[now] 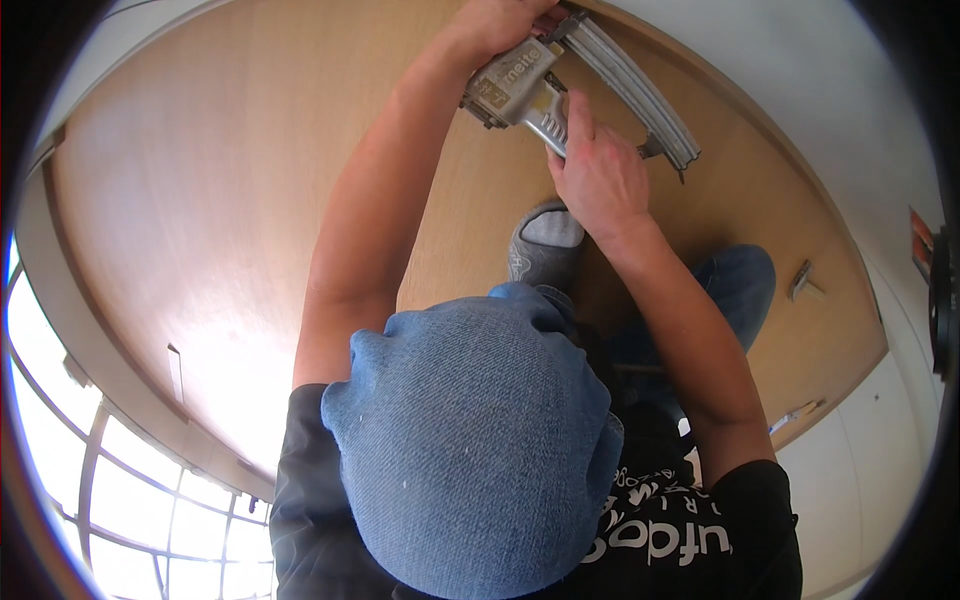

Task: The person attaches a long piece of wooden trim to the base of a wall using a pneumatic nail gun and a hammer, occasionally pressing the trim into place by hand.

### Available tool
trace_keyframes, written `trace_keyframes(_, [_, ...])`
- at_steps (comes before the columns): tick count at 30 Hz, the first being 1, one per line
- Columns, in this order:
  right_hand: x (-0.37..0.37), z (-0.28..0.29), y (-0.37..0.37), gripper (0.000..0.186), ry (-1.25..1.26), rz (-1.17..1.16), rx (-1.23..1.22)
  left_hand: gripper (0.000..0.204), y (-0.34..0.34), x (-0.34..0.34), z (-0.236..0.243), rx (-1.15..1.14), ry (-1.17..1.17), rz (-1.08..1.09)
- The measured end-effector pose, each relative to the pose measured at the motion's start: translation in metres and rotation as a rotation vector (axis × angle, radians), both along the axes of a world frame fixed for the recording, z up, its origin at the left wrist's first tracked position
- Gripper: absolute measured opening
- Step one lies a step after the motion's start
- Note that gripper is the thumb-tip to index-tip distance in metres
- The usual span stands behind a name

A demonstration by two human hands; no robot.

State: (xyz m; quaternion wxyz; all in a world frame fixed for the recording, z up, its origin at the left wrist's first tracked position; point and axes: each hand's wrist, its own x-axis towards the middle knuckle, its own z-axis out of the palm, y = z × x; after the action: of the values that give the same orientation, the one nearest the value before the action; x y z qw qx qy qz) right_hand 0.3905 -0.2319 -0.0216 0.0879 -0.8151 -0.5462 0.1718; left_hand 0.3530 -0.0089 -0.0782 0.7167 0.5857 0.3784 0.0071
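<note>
My right hand (605,180) is closed round the handle of a silver-grey nail gun (505,82), its index finger stretched up by the trigger. The gun's long ribbed magazine (635,85) curves away to the right. At the far edge, my left hand (497,27) is beside the gun's nose. Its fingers look bent and closed, but the gun and the picture's edge partly hide them, and what they hold does not show. Under both hands lies a large light-brown wooden panel (260,130).
A grey shoe (543,255) rests on the panel near the gun. A rounded blue denim shape (470,440) fills the lower middle, and a denim leg (742,290) is at right. Small metal fittings (803,281) lie toward the right edge. Bright barred windows (130,500) stand at lower left.
</note>
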Motion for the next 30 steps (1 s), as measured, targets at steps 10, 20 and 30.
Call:
trace_keyframes(10, [-0.004, 0.000, 0.001, 0.065, 0.017, -0.046, -0.018, 0.048, -0.003, -0.005, 0.014, 0.119, 0.081, -0.010])
trace_keyframes(20, [-0.003, 0.005, 0.003, 0.066, -0.003, -0.084, -0.102, 0.052, -0.003, -0.003, 0.017, 0.218, 0.125, -0.035])
trace_keyframes(30, [0.013, -0.019, -0.031, 0.084, -0.041, 0.180, -0.005, 0.050, 0.007, -0.013, -0.019, 0.114, -0.121, 0.045])
